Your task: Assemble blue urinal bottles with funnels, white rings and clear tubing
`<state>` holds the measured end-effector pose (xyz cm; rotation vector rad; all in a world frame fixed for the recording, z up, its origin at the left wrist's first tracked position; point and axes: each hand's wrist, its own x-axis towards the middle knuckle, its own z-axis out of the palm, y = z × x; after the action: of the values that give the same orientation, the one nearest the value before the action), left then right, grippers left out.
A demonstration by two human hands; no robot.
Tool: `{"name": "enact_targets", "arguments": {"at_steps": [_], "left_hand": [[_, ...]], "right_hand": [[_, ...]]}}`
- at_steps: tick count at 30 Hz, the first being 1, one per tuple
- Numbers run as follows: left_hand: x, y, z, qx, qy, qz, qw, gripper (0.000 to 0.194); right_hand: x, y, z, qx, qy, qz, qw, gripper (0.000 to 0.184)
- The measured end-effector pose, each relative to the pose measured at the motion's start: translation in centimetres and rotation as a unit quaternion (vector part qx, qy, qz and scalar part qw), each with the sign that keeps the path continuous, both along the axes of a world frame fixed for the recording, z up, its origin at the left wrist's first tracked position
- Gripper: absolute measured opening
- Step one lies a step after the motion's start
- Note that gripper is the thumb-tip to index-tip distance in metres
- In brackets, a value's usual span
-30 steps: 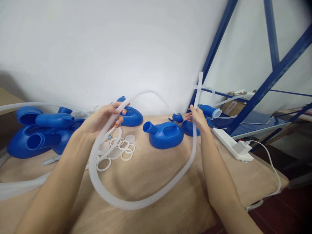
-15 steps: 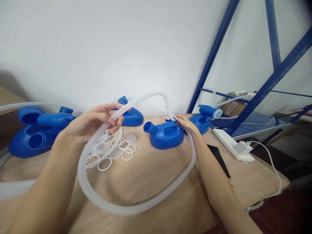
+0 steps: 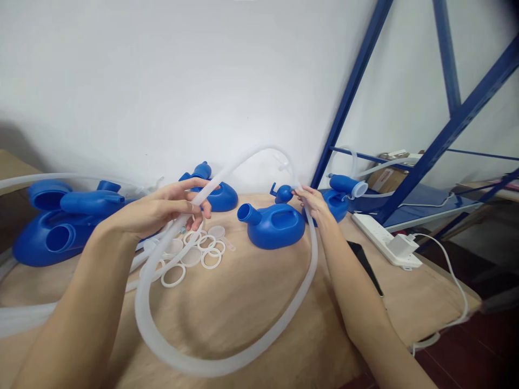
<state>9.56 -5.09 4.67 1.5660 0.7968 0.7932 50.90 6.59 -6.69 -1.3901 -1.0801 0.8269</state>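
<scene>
A long translucent white hose hangs in a big loop in front of me, above the cloth-covered table. My left hand is closed round the ribbed part of the hose at the loop's upper left. My right hand pinches the hose at the upper right, where a small fitting sits on it, just above a blue plastic jug with a spout and handle. A small blue cap lies just left of my right hand.
Several white plastic rings lie under my left hand. More blue jugs are piled at the left, behind the rings and at the right. A white power strip with a charger, a dark phone and a blue steel rack stand right.
My right hand came down and left from the rack to the blue jug, then rose slightly, pulling the hose end with it. The loop has narrowed. My left hand kept its grip.
</scene>
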Motion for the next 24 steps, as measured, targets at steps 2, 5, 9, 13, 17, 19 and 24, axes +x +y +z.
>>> {"name": "enact_targets", "arguments": {"at_steps": [2,5,9,13,17,19,24], "left_hand": [[-0.4,0.1,0.0,0.015,0.032,0.048,0.998,0.054],[-1.4,0.0,0.3,0.045,0.063,0.136,0.988,0.076],[-3.1,0.4,0.3,0.044,-0.071,0.088,0.993,0.076],[-2.1,2.3,-1.5,0.033,-0.133,0.080,0.987,0.076],[1.9,3.5,-3.8,0.149,0.066,0.140,0.977,0.079],[3.7,3.6,-4.6,0.252,0.166,0.136,0.944,0.092],[5.4,4.1,-6.5,0.316,0.182,0.119,0.923,0.098]], "right_hand": [[0.0,-0.3,1.2,0.020,0.000,-0.009,1.000,0.035],[-0.5,-1.0,3.3,0.054,-0.016,-0.015,0.998,0.036],[-2.7,-2.6,6.1,0.145,-0.143,-0.014,0.979,0.026],[-5.9,-5.6,8.3,0.216,-0.251,-0.002,0.944,0.029],[-9.3,-8.8,9.4,0.255,-0.232,0.077,0.936,0.027],[-10.6,-9.7,9.6,0.268,-0.181,0.125,0.938,0.027],[-11.3,-9.7,9.8,0.208,-0.059,0.227,0.950,0.036]]}}
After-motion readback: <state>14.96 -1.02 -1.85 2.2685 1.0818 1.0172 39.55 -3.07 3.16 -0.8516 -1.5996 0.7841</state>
